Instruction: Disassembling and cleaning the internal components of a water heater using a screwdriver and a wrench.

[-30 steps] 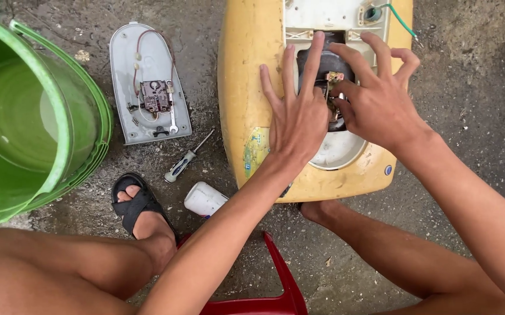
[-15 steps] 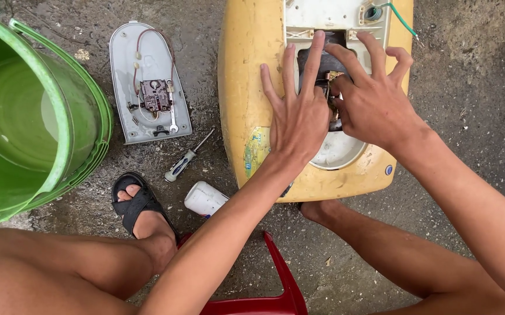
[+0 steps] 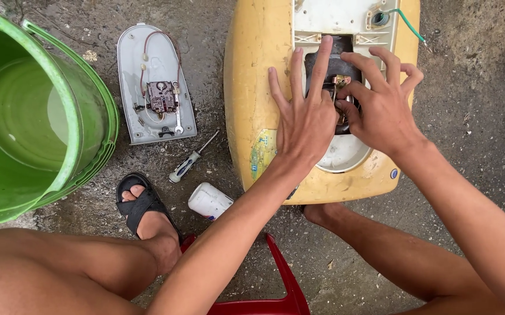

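Yellow plastic appliance shell lies on wet concrete floor, its dark opening exposed. Left hand lies flat with fingers spread, bracing the shell beside the opening. Right hand pinches a small brass terminal part inside it. Risks: part is small, a slip could drop it into the cavity; loose green wire could snag; damp ground near open wiring. Screwdriver, white bottle and detached grey cover sit close to the sandalled foot, easy to kick.
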